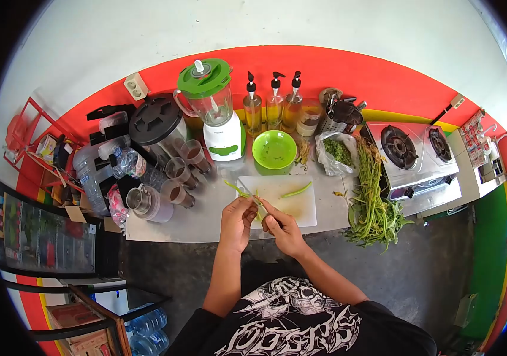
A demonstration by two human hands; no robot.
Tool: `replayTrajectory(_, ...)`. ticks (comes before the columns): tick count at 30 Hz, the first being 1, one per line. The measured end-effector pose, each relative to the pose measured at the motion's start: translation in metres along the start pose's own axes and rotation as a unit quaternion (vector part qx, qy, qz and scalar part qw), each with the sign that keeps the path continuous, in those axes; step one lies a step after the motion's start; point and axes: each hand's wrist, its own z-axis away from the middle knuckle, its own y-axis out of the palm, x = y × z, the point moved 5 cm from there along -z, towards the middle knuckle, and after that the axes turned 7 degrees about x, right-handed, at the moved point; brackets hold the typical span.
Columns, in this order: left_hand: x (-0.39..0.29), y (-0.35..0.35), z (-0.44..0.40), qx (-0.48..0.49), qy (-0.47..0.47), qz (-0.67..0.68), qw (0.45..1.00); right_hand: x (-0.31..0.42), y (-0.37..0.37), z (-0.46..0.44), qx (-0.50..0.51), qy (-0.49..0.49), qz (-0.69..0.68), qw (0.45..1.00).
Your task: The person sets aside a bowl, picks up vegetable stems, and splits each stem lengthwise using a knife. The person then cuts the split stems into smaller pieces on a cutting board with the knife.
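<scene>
The left hand (237, 221) and right hand (284, 230) partly hide the slim green stem (233, 188) between them; what the right hand grips is too small to make out. Both hands cover part of the white rectangular cutting board (301, 209). Dark specks in the shiny lime-green bowl (274, 149) are too tiny to identify, and the lettering on the white blender base (224, 136) is unreadable. The bottom edge cuts off the black printed T-shirt (301, 317).

My one view looks out from my head, facing forward and steeply down past my shirt (301, 314) over the steel counter (206, 222) to the wall behind; it is wide, curved at the edges, with my hands near its middle.
</scene>
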Motion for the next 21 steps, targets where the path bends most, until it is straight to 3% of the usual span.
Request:
replayTrajectory(4, -0.003, -0.009, -0.003, -0.044, 0.059, 0.008, 0.997, -0.004, 0.003, 0.005, 0.023, 0.036, -0.056, 0.998)
replayTrajectory(9, -0.006, -0.007, 0.004, -0.042, 0.069, -0.122, 0.989, -0.002, 0.007, 0.007, 0.028, 0.006, 0.015, 0.999)
replayTrajectory(15, -0.005, -0.010, 0.006, -0.006, 0.047, -0.078, 0.996, 0.001, 0.008, 0.009, 0.026, 0.030, -0.014, 0.999)
replayTrajectory(18, -0.009, -0.006, 0.010, -0.039, 0.070, -0.035, 0.996, -0.001, 0.010, 0.013, 0.024, 0.063, -0.069, 0.995)
replayTrajectory(21, -0.006, -0.011, 0.012, -0.037, 0.066, -0.069, 0.995, -0.002, 0.014, 0.014, 0.035, 0.041, -0.072, 0.996)
